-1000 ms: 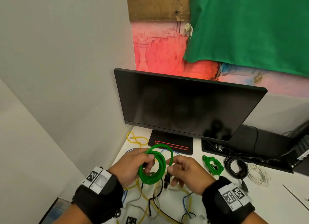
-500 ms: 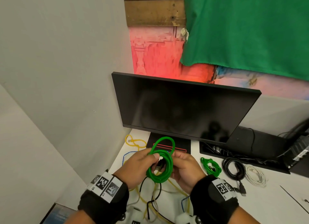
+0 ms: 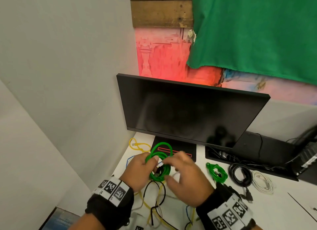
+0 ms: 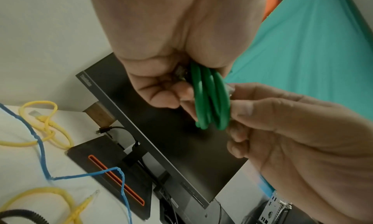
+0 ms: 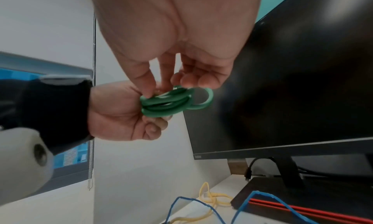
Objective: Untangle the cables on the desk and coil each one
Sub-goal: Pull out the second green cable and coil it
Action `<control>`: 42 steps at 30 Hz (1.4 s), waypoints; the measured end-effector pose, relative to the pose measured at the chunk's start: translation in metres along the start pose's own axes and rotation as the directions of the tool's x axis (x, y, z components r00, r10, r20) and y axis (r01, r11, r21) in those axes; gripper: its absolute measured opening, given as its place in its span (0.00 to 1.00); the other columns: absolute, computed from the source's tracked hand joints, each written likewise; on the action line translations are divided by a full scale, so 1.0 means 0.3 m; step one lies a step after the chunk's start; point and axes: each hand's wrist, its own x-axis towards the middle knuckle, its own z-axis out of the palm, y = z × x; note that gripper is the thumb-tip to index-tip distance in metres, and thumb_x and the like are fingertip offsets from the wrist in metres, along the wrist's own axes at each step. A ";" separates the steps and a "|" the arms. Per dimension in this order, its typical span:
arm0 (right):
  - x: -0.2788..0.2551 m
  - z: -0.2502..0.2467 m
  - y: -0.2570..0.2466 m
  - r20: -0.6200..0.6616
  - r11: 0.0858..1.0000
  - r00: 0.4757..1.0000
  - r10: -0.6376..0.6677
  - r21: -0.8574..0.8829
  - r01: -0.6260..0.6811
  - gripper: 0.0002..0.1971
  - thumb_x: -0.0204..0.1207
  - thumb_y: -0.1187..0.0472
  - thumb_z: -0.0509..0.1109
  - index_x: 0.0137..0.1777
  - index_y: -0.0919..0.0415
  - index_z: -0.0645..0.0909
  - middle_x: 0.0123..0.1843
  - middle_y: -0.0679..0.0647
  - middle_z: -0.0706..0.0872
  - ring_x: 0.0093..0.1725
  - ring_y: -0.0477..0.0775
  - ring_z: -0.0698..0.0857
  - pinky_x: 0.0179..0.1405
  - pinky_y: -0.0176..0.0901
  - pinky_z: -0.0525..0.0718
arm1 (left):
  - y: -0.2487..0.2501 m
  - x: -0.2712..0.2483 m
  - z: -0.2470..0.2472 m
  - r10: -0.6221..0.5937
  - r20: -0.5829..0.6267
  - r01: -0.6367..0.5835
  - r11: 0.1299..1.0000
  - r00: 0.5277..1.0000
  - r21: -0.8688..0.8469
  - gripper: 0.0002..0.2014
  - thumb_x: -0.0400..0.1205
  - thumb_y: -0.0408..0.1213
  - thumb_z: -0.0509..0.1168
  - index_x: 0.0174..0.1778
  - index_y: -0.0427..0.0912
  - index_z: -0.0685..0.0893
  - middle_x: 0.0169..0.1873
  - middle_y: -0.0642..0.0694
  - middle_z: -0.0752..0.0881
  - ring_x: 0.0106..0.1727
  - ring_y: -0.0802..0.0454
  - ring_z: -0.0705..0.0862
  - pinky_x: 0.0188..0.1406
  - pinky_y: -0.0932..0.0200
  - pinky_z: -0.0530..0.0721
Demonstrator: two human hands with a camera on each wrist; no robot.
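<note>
A green cable (image 3: 160, 162) wound into a small coil is held above the desk, in front of the monitor base. My left hand (image 3: 143, 169) grips the coil's left side, thumb over the strands; the left wrist view shows the coil (image 4: 210, 98) between its curled fingers. My right hand (image 3: 185, 176) pinches the coil's right side with thumb and fingertips; the coil (image 5: 171, 102) appears in the right wrist view too. Below the hands lies a tangle of yellow (image 3: 155, 211), black (image 3: 158, 197), blue (image 3: 187, 211) and pale cables.
A black monitor (image 3: 188, 113) stands just behind the hands, with its base (image 3: 178, 150) on the white desk (image 3: 277, 212). To the right lie a green coil (image 3: 217, 173), a black coil (image 3: 240, 176) and a white coil (image 3: 262, 181). A yellow loop (image 3: 139, 145) lies at the back left.
The coil has tightened and both hands have closed in on it. My right hand moved from the cable's loose end to the coil's right side. The view has tilted slightly.
</note>
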 end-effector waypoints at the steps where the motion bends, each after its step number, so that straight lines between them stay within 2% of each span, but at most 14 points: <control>1: -0.005 0.015 -0.012 0.040 0.999 0.998 -0.039 -0.015 0.039 0.19 0.74 0.49 0.66 0.66 0.39 0.78 0.53 0.37 0.73 0.54 0.39 0.75 0.54 0.34 0.78 | 0.005 0.002 0.002 0.017 0.011 -0.017 1.000 1.000 0.014 0.15 0.83 0.47 0.63 0.31 0.46 0.81 0.24 0.55 0.82 0.29 0.58 0.79 0.37 0.53 0.79; 9: 0.016 0.027 -0.024 0.114 0.994 0.989 -0.094 0.062 0.087 0.09 0.78 0.54 0.71 0.57 0.43 0.85 0.49 0.41 0.73 0.51 0.43 0.77 0.52 0.42 0.80 | 0.005 -0.001 -0.004 0.002 0.075 -0.003 1.000 0.997 0.005 0.14 0.77 0.49 0.61 0.34 0.43 0.82 0.28 0.50 0.83 0.32 0.54 0.80 0.39 0.49 0.80; 13: 0.028 0.007 -0.050 -0.134 0.929 0.986 -0.101 0.342 0.142 0.09 0.79 0.63 0.68 0.51 0.48 0.84 0.48 0.40 0.81 0.49 0.47 0.82 0.48 0.35 0.79 | -0.024 0.013 -0.003 -0.068 0.122 0.059 0.995 0.990 0.081 0.13 0.81 0.51 0.60 0.37 0.47 0.81 0.27 0.50 0.86 0.28 0.58 0.83 0.35 0.57 0.82; 17: 0.059 -0.062 -0.065 -0.285 0.722 0.958 0.008 0.664 0.192 0.11 0.81 0.64 0.64 0.51 0.48 0.85 0.46 0.54 0.89 0.36 0.50 0.87 0.40 0.38 0.83 | -0.058 0.037 -0.046 -0.196 0.027 0.193 0.978 0.980 0.079 0.16 0.86 0.51 0.59 0.38 0.46 0.81 0.31 0.46 0.84 0.23 0.53 0.82 0.25 0.60 0.79; 20: 0.054 -0.125 -0.011 -0.144 0.563 0.984 0.104 0.824 0.061 0.11 0.76 0.66 0.63 0.45 0.54 0.86 0.48 0.61 0.90 0.34 0.54 0.86 0.37 0.43 0.83 | -0.042 0.053 -0.082 -0.208 -0.036 0.204 0.975 0.977 -0.093 0.17 0.85 0.49 0.61 0.38 0.42 0.83 0.28 0.45 0.82 0.21 0.48 0.82 0.27 0.54 0.83; 22: 0.035 -0.144 0.024 -0.012 0.556 0.995 0.097 0.830 -0.045 0.10 0.69 0.69 0.66 0.40 0.56 0.88 0.45 0.64 0.90 0.35 0.56 0.86 0.38 0.47 0.84 | -0.032 0.054 -0.080 -0.204 -0.082 0.192 0.973 0.976 -0.130 0.16 0.84 0.49 0.63 0.38 0.42 0.84 0.28 0.45 0.82 0.22 0.48 0.83 0.29 0.50 0.85; 25: 0.016 -0.130 0.019 0.111 0.733 0.990 0.087 0.666 -0.139 0.04 0.65 0.56 0.74 0.32 0.55 0.85 0.41 0.59 0.89 0.35 0.52 0.85 0.37 0.41 0.81 | -0.019 0.049 -0.055 -0.186 -0.120 0.166 0.974 0.975 -0.157 0.12 0.84 0.46 0.64 0.44 0.42 0.86 0.33 0.42 0.85 0.27 0.53 0.86 0.27 0.55 0.86; 27: 0.008 -0.093 0.033 0.108 0.940 0.983 0.149 0.292 -0.175 0.12 0.67 0.42 0.75 0.35 0.48 0.82 0.40 0.48 0.87 0.34 0.42 0.82 0.38 0.37 0.80 | -0.004 0.048 -0.038 -0.188 -0.101 0.165 0.966 0.977 -0.200 0.10 0.83 0.44 0.66 0.46 0.41 0.86 0.35 0.41 0.86 0.33 0.52 0.89 0.29 0.56 0.87; 28: 0.009 -0.077 0.038 0.090 0.980 0.983 0.160 0.108 -0.170 0.09 0.71 0.42 0.75 0.41 0.44 0.80 0.41 0.43 0.84 0.36 0.41 0.81 0.40 0.37 0.80 | 0.005 0.046 -0.032 -0.194 -0.080 0.171 0.958 0.978 -0.231 0.08 0.83 0.41 0.67 0.46 0.40 0.86 0.36 0.41 0.87 0.35 0.50 0.90 0.30 0.55 0.88; 32: 0.014 -0.036 0.061 0.036 0.939 0.986 0.163 -0.311 -0.144 0.15 0.82 0.51 0.66 0.67 0.36 0.75 0.53 0.41 0.81 0.50 0.48 0.83 0.49 0.43 0.79 | 0.031 0.031 -0.028 -0.184 0.024 0.180 0.918 0.983 -0.352 0.04 0.83 0.32 0.67 0.48 0.36 0.86 0.37 0.39 0.89 0.40 0.46 0.91 0.34 0.51 0.90; 35: 0.051 -0.050 0.081 -0.102 0.848 0.975 0.199 -0.480 -0.224 0.09 0.81 0.48 0.63 0.58 0.42 0.81 0.52 0.43 0.81 0.54 0.51 0.81 0.50 0.47 0.73 | 0.044 0.015 -0.023 -0.144 0.117 0.182 0.874 0.983 -0.451 0.04 0.83 0.30 0.66 0.51 0.34 0.85 0.38 0.38 0.89 0.42 0.44 0.91 0.39 0.50 0.90; 37: 0.078 -0.050 0.090 -0.155 0.877 0.962 0.223 -0.399 -0.268 0.06 0.81 0.50 0.64 0.52 0.44 0.82 0.47 0.42 0.81 0.50 0.51 0.82 0.45 0.45 0.71 | 0.054 0.002 -0.010 -0.121 0.180 0.198 0.833 0.976 -0.516 0.04 0.83 0.30 0.67 0.50 0.34 0.83 0.41 0.37 0.90 0.45 0.39 0.91 0.45 0.48 0.89; 40: 0.103 -0.021 0.094 -0.256 0.956 0.921 0.294 0.085 -0.281 0.06 0.80 0.57 0.70 0.42 0.45 0.80 0.35 0.43 0.84 0.37 0.44 0.83 0.36 0.36 0.75 | 0.064 -0.008 0.006 -0.110 0.248 0.235 0.796 0.962 -0.558 0.10 0.79 0.37 0.71 0.51 0.36 0.81 0.48 0.38 0.91 0.51 0.35 0.90 0.51 0.49 0.87; 42: 0.109 0.001 0.084 -0.216 0.847 0.884 0.414 0.448 -0.287 0.09 0.81 0.63 0.70 0.41 0.49 0.82 0.34 0.46 0.89 0.34 0.43 0.86 0.37 0.36 0.79 | 0.067 -0.008 0.012 -0.115 0.242 0.229 0.822 0.964 -0.522 0.06 0.80 0.36 0.69 0.47 0.40 0.78 0.46 0.44 0.91 0.51 0.42 0.91 0.50 0.50 0.85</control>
